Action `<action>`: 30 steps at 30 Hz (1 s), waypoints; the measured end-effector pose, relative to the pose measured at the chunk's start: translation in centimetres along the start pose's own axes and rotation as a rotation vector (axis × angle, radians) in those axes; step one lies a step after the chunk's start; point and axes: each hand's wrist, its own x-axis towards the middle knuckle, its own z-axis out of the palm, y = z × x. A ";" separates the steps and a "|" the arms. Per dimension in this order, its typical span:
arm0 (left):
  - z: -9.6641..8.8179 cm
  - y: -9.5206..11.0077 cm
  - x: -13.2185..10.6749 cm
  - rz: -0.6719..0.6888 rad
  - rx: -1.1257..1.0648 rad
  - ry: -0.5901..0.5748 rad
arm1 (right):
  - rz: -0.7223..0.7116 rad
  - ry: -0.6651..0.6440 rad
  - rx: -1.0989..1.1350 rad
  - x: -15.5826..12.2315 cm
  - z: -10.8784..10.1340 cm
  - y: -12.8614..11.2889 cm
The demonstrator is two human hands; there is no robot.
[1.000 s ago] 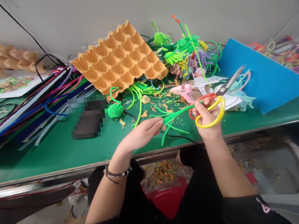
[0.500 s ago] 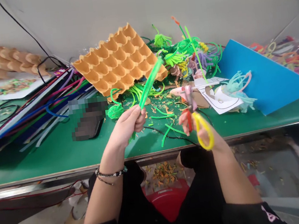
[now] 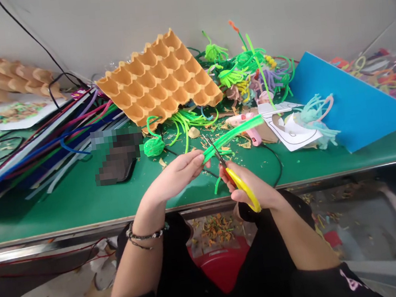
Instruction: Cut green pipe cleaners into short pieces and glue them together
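Note:
My left hand (image 3: 182,172) is closed around one end of a bundle of green pipe cleaners (image 3: 234,133), whose far end points right. In my right hand (image 3: 247,183) is a pair of scissors (image 3: 240,186) with yellow and red handles. Their blades cross the bundle just beyond my left fingers; whether they have cut into it I cannot tell. Behind the bundle lies a pink glue gun (image 3: 253,135), partly covered. A green pipe-cleaner ball (image 3: 154,146) with a curled stem rests left of the bundle.
A brown egg tray (image 3: 160,78) leans at the back, beside a heap of pipe-cleaner pieces (image 3: 245,65). Left are long pipe cleaners (image 3: 56,142) and a dark, pixelated object (image 3: 120,158). Right are a paper cutout (image 3: 295,134) and a blue board (image 3: 351,105). Scraps litter the green table (image 3: 315,163).
The green bundle has swung from steeply upright to nearly level, pointing right. My right hand has moved left, bringing the scissors from beside the glue gun onto the bundle.

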 end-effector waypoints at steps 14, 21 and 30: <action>-0.4 -1.0 1.1 -0.003 0.053 -0.089 | 0.131 0.100 -0.101 0.3 0.7 -0.9; -0.4 -2.1 2.2 -0.026 0.093 -0.040 | 0.206 0.093 0.080 0.9 1.2 0.0; -0.6 -3.1 3.5 -0.091 -0.011 -0.016 | 0.329 0.107 0.331 2.5 1.3 1.5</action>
